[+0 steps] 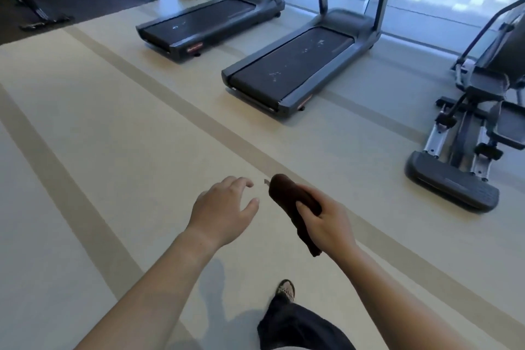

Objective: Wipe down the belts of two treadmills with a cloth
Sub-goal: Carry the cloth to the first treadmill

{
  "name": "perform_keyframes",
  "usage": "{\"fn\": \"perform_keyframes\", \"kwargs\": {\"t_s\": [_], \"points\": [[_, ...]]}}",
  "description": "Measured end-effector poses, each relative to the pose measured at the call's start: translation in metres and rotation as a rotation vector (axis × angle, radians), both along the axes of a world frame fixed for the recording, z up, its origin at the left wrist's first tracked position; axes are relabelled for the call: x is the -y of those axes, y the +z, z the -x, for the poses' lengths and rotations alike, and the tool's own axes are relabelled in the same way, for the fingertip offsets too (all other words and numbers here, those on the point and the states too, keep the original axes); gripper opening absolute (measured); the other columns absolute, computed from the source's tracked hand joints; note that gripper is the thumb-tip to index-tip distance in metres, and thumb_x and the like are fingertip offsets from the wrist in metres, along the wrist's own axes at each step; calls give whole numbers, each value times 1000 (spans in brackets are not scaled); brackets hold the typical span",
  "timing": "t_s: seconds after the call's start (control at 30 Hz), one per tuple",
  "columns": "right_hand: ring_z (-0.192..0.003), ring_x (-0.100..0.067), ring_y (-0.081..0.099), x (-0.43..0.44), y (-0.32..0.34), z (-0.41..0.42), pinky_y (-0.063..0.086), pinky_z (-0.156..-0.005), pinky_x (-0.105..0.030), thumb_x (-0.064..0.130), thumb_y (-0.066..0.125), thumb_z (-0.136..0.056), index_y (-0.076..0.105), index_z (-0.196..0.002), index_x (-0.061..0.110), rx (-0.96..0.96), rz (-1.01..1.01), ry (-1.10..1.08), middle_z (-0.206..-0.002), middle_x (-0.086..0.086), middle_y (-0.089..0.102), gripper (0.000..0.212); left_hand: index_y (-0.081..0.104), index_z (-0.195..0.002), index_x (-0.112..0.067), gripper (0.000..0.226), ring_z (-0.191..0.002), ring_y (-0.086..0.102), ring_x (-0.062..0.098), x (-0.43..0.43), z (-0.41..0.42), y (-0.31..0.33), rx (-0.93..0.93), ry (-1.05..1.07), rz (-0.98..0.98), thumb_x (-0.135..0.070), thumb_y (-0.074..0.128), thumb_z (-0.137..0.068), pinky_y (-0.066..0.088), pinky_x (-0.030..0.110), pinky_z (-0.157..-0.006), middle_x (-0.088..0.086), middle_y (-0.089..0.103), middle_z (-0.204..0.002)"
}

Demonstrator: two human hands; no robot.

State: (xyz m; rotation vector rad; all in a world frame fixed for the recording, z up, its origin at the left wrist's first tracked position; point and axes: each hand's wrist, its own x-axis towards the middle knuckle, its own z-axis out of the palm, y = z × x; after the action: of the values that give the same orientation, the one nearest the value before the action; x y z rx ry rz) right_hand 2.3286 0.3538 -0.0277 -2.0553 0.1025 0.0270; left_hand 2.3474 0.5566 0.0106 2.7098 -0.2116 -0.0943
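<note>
Right hand (326,221) around rolled dark-brown cloth (284,193); slack, empty left hand (224,207) at its nine o'clock; two grey treadmills (292,65) (204,20) at twelve.

Both forearms reach forward, the left hand (224,207) loose-fingered, the right hand (326,223) gripping a cloth (284,190).

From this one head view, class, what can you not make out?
Head view:
Treadmill consoles: cut off by the top edge.
Red label on the far treadmill: too blurred to read.
Cloth: middle covered by the right hand.
Pale marks on the near belt: too small to identify.
</note>
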Motion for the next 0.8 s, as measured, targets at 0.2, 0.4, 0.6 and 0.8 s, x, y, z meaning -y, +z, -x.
{"fn": "perform_keyframes", "kwargs": {"t_s": [0.2,0.4,0.6,0.8], "points": [[-47,-17,64,24,-11,-156,54,-47,-44,20,51,-85,59,-104,55,10,-39,1,-73,10,68,41,50,-123,-31,36,-112,51,11,31,-151,-17,-29,-4,4,-44,44,-90,43,32,-88,-13,53,-126],[-56,-11,65,60,-3,-303,56,-48,-37,19,52,-87,58,-104,57,-3,-38,25,-81,14,68,42,50,-122,-31,34,-110,52,9,68,-291,-12,-45,28,6,-43,44,-90,41,28,-83,-15,53,-125],[-61,-10,66,95,-1,-403,57,-55,-40,18,53,-88,60,-107,52,-25,-36,1,-85,17,68,39,50,-124,-29,36,-114,50,11,108,-399,-9,-86,-3,21,-42,44,-91,42,31,-88,-13,52,-128],[-84,-4,64,113,-14,-507,54,-77,-34,20,55,-88,59,-115,46,-15,9,-44,-93,22,68,38,49,-124,-30,36,-112,51,11,127,-510,-21,-106,-48,41,-42,44,-91,43,33,-89,-13,52,-128]]}}
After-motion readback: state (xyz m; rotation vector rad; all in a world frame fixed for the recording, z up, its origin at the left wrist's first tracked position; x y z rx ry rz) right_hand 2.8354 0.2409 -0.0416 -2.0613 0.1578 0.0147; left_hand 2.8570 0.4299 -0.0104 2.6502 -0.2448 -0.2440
